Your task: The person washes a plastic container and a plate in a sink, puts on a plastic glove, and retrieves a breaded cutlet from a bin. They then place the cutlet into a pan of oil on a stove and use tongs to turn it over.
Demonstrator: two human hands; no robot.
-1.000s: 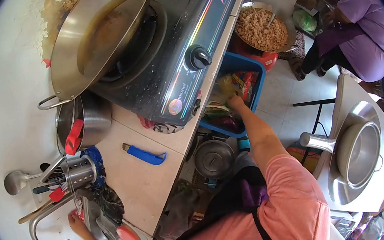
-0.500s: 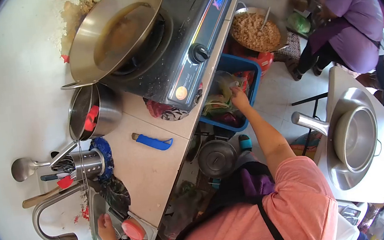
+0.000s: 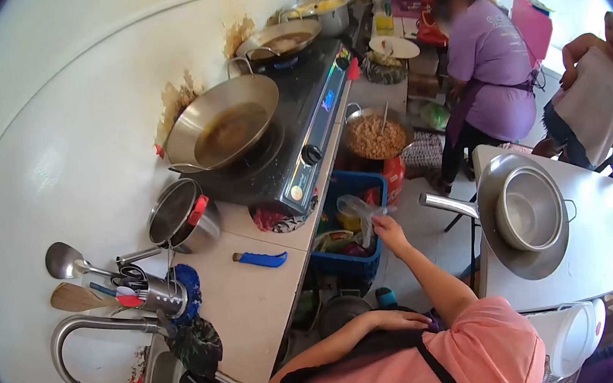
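My right hand (image 3: 385,229) pinches a clear plastic bag (image 3: 354,207) over the blue bin (image 3: 365,267). The bag hangs partly inside the bin, above vegetables (image 3: 334,243) and other packets. My left hand (image 3: 401,321) lies with its fingers outstretched on the black apron (image 3: 349,349) at my waist, near a bit of purple cloth. A blue-handled box cutter (image 3: 261,260) rests on the tiled counter (image 3: 221,309) beside the bin.
Woks (image 3: 226,128) with brown liquid sit on the gas stove (image 3: 282,145). A pan of minced food (image 3: 375,135) stands beyond the bin. The sink (image 3: 153,375) is at lower left, a white table (image 3: 600,216) with a pot at right. Two people (image 3: 493,61) are behind.
My left hand has moved from the sink to my waist. The right hand now lifts the clear bag at the bin's edge. The view has tilted up, showing more of the room.
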